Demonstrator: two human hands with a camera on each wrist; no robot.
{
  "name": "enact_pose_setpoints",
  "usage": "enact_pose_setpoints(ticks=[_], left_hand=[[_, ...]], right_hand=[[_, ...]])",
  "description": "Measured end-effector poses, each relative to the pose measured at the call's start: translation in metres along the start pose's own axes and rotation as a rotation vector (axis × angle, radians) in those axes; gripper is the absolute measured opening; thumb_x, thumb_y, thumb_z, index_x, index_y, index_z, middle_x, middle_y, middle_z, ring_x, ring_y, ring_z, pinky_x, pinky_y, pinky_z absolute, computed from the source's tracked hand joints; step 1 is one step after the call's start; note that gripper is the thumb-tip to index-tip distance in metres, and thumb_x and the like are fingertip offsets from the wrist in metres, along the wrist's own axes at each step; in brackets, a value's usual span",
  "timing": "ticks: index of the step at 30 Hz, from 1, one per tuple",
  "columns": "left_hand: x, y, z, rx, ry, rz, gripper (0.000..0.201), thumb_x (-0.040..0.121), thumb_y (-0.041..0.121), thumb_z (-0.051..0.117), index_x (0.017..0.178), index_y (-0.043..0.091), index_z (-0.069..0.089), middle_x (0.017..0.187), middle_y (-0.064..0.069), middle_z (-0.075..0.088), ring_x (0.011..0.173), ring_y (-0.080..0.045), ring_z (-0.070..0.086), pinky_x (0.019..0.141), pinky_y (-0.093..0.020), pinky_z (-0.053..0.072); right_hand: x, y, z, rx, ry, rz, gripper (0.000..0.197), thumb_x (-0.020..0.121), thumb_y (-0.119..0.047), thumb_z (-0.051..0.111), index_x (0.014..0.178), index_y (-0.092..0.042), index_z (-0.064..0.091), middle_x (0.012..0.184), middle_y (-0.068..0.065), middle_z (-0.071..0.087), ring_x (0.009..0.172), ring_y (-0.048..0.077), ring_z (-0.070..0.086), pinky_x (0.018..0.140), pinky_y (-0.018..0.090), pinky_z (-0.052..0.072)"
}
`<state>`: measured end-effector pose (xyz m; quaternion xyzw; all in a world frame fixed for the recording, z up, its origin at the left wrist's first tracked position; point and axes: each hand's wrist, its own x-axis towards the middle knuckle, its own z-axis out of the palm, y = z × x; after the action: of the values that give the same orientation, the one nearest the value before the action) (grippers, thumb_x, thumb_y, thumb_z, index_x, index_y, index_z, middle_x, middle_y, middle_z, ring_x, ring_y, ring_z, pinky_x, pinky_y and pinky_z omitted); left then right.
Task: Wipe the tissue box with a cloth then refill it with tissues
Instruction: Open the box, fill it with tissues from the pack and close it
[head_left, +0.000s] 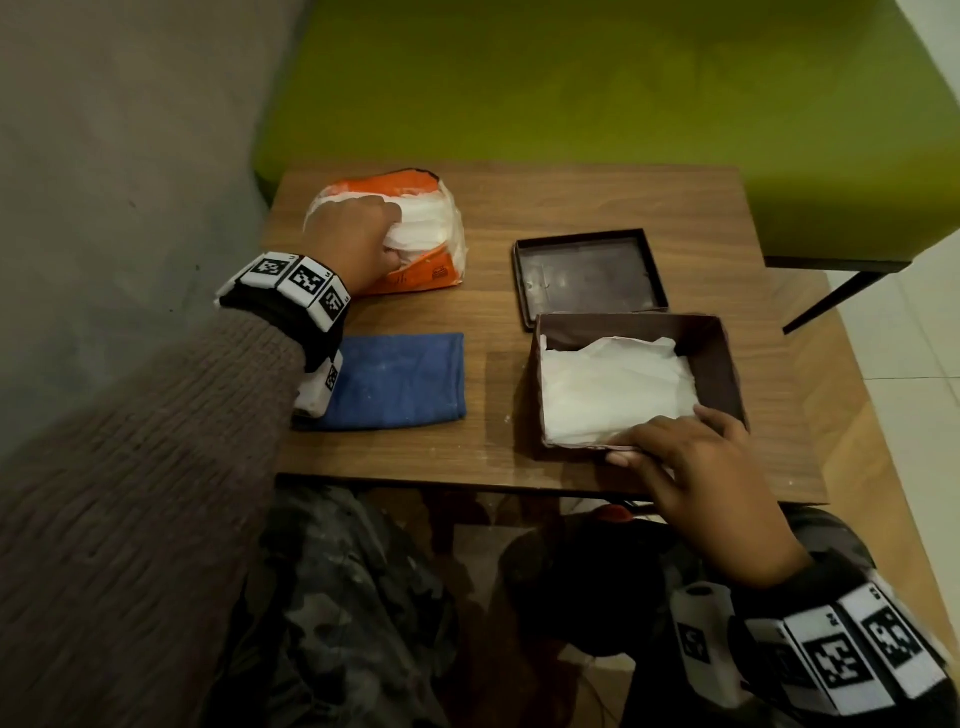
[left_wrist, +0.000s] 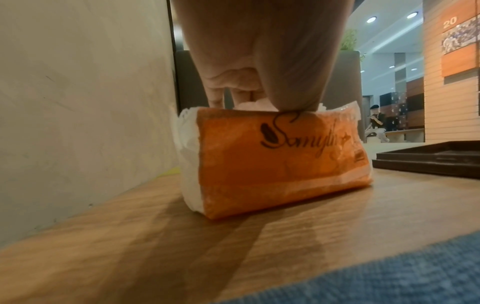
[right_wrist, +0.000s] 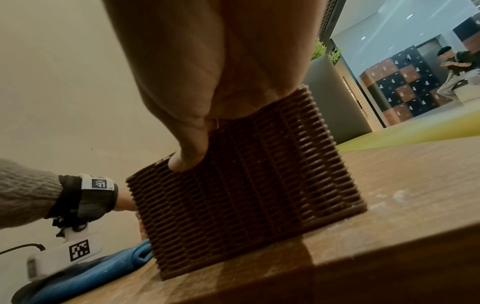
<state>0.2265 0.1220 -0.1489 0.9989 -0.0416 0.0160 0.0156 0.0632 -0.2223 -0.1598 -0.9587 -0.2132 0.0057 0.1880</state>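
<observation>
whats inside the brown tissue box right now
White tissues lie loosely in the open tissue box, covering almost its whole floor. What lies beneath them is hidden. The right hand holds the box's near wall. The lid lies separately behind it.

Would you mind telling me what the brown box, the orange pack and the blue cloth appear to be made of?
The brown box looks woven, likely wicker or plastic weave: ribbed lattice walls, matte. The orange pack seems to be thin glossy plastic film: it crinkles, and white tissues show through its clear ends. The blue cloth appears to be soft matte fabric, perhaps microfibre: fine nap, folded flat.
</observation>
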Motion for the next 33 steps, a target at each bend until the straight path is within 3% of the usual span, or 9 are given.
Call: enact_pose_setpoints(ticks=[4,6,10,14,19,25,29,33], left_hand=[[0.000,-0.001,-0.005,-0.067,0.098,-0.013,0.032,0.082,0.021,0.061,0.111,0.006,0.062,0.110,-0.019,0.062,0.104,-0.036,0.055,0.081,-0.041,0.041],[-0.001,-0.004,-0.008,-0.095,0.123,-0.019,0.033,0.082,0.017,0.060,0.113,0.006,0.063,0.111,-0.020,0.062,0.106,-0.037,0.053,0.084,-0.043,0.039],[0.000,-0.014,-0.011,-0.227,0.017,-0.020,0.032,0.080,0.019,0.068,0.111,0.010,0.067,0.113,-0.016,0.064,0.109,-0.036,0.055,0.096,-0.046,0.040],[0.000,-0.021,-0.010,-0.305,-0.056,-0.102,0.033,0.074,0.023,0.076,0.105,0.012,0.071,0.111,-0.014,0.067,0.105,-0.034,0.059,0.092,-0.044,0.045],[0.001,-0.017,-0.011,-0.393,-0.130,-0.115,0.034,0.079,0.015,0.073,0.108,-0.002,0.067,0.113,-0.018,0.065,0.107,-0.033,0.056,0.088,-0.031,0.039],[0.001,-0.021,-0.011,-0.438,-0.187,-0.149,0.032,0.080,0.017,0.072,0.107,0.001,0.068,0.111,-0.015,0.066,0.105,-0.029,0.057,0.085,-0.029,0.039],[0.002,-0.022,-0.010,-0.463,-0.067,-0.150,0.026,0.081,0.017,0.071,0.103,0.002,0.070,0.105,-0.015,0.067,0.100,-0.031,0.059,0.084,-0.031,0.043],[-0.003,-0.018,-0.021,-0.270,0.151,-0.027,0.026,0.087,0.018,0.063,0.105,0.001,0.069,0.100,-0.019,0.063,0.096,-0.037,0.056,0.082,-0.041,0.044]], right_hand=[[0.000,0.001,0.000,0.015,0.012,-0.010,0.035,0.088,-0.048,0.039,0.086,-0.031,0.069,0.077,-0.013,0.066,0.079,0.013,0.064,0.097,0.031,0.025],[0.000,0.001,0.001,0.013,0.018,-0.018,0.035,0.088,-0.048,0.039,0.086,-0.030,0.069,0.077,-0.013,0.066,0.078,0.013,0.064,0.097,0.032,0.025],[0.001,0.001,0.002,0.010,0.028,-0.028,0.035,0.089,-0.047,0.039,0.086,-0.030,0.069,0.077,-0.012,0.066,0.078,0.014,0.064,0.097,0.033,0.027],[0.000,0.002,0.002,0.003,0.035,-0.029,0.036,0.088,-0.048,0.039,0.086,-0.029,0.070,0.077,-0.011,0.066,0.078,0.015,0.064,0.096,0.033,0.027],[0.000,0.002,0.003,0.015,0.038,-0.024,0.035,0.088,-0.049,0.040,0.087,-0.031,0.069,0.077,-0.012,0.066,0.078,0.014,0.064,0.096,0.033,0.027],[0.001,0.002,0.003,0.002,0.058,-0.034,0.034,0.088,-0.048,0.041,0.085,-0.030,0.069,0.074,-0.011,0.065,0.075,0.015,0.064,0.095,0.033,0.027],[0.001,0.002,0.002,0.005,0.051,-0.033,0.035,0.088,-0.049,0.040,0.086,-0.031,0.070,0.075,-0.012,0.065,0.076,0.014,0.064,0.096,0.033,0.026],[0.001,0.000,0.001,0.021,0.050,-0.020,0.036,0.088,-0.049,0.040,0.086,-0.031,0.070,0.075,-0.012,0.066,0.077,0.014,0.064,0.096,0.033,0.026]])
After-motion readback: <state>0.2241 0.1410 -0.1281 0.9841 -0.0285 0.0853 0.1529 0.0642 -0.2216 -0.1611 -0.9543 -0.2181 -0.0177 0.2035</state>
